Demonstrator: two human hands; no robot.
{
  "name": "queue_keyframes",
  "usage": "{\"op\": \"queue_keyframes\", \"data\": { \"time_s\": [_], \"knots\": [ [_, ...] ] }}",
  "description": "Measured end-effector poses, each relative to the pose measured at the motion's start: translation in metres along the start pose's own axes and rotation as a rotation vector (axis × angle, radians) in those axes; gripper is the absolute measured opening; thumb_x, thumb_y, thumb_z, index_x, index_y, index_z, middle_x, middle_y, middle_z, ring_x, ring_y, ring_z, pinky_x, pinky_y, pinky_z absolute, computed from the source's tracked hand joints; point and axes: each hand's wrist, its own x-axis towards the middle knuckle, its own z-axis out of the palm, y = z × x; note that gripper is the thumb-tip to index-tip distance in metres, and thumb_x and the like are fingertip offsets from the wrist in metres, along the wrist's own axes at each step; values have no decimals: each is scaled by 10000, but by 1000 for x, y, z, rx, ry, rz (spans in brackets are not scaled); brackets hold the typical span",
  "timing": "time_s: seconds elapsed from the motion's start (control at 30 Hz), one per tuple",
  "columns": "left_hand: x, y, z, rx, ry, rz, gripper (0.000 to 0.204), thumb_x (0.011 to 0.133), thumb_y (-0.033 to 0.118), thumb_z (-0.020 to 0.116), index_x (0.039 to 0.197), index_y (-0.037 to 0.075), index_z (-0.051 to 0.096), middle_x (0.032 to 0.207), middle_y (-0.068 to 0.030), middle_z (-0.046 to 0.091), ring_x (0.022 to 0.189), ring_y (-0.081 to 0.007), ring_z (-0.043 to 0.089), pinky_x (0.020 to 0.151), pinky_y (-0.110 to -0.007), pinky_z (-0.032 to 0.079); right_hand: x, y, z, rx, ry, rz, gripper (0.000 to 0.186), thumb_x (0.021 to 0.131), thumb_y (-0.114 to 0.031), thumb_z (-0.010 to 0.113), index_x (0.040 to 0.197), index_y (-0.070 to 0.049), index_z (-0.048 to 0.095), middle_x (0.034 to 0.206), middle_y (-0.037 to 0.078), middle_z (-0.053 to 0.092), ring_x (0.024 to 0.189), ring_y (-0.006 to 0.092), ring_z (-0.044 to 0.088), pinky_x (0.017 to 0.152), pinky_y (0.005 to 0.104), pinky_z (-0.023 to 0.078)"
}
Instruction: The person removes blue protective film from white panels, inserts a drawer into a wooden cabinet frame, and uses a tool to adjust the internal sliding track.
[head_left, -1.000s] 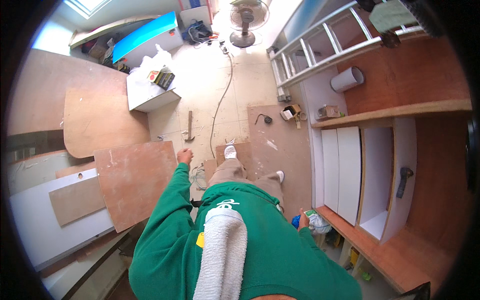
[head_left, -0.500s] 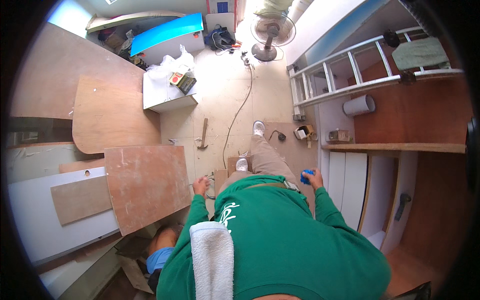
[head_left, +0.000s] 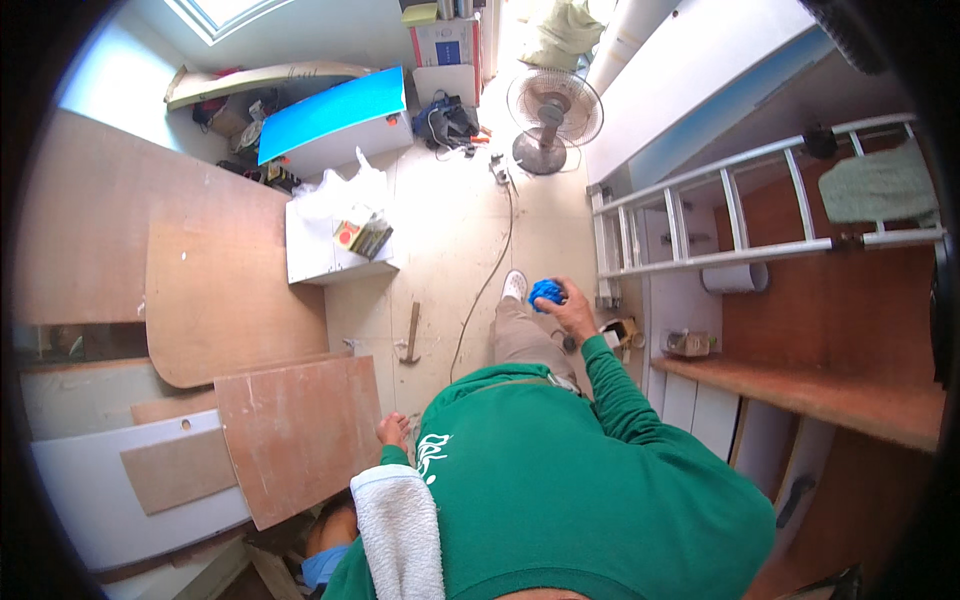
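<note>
My right hand [head_left: 572, 312] is raised in front of me, fingers wrapped round a bunched-up bright blue bundle [head_left: 546, 293], whose exact kind does not show. It hangs above my stepping foot, in a white clog [head_left: 514, 284]. Low at my left side, my left hand [head_left: 395, 430] holds nothing visible, its fingers slightly apart. Closest to it is the edge of a reddish plywood board [head_left: 300, 430]. A claw hammer [head_left: 412, 335] lies on the tiled floor ahead of that hand. A white towel [head_left: 398, 530] drapes over my left shoulder.
A cable [head_left: 487, 290] runs along the floor toward a standing fan [head_left: 545, 125]. An aluminium ladder [head_left: 735, 215] leans along the right above wooden shelving [head_left: 820, 395]. A white cabinet [head_left: 310, 250] bears a bag and a box. Another person's leg [head_left: 332, 530] shows lower left.
My right hand has lifted forward and toward the middle with the blue bundle. My left hand has dropped back nearer my body. The room's things sit lower in view.
</note>
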Motion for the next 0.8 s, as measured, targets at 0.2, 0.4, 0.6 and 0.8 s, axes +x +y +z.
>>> {"op": "queue_keyframes", "data": {
  "time_s": [0.2, 0.4, 0.6, 0.8],
  "knots": [
    [-5, 193, 202, 202, -290, 283, 436, 1079, 272, 592, 1439, 34, 540, 1294, -173, 691, 1174, -289, 696, 953, -417, 572, 116, -88, -5, 16, -230, -104, 658, 789, -273, 920, 1352, -86, 635, 1313, 163, 704, 1223, 294, 678, 1046, 420, 540],
    [-163, 370, 442, 190, -783, 367, 596, 1092, 467, 590, 1529, 72, 500, 1437, -136, 617, 1285, -251, 632, 995, -385, 554, 208, -189, -3, -53, -350, -441, 696, 790, -263, 909, 1377, -79, 582, 1292, 188, 681, 1212, 376, 646, 1045, 443, 512],
    [-155, 430, 559, 249, -696, 605, 503, 1023, 421, 734, 1349, 52, 635, 1230, -64, 646, 1107, -136, 615, 930, -289, 535, 296, -256, 36, -73, -241, -637, 576, 760, -111, 807, 1307, -73, 632, 1284, 176, 646, 1216, 413, 599, 1058, 469, 503],
    [-76, 517, 646, 181, -800, 541, 546, 1040, 426, 710, 1393, 32, 575, 1222, -64, 649, 1057, -147, 643, 932, -314, 552, 409, -285, 52, -418, -68, -630, 749, 771, -299, 869, 1428, -78, 583, 1397, 147, 625, 1284, 378, 561, 1114, 474, 430]
  ]
}}
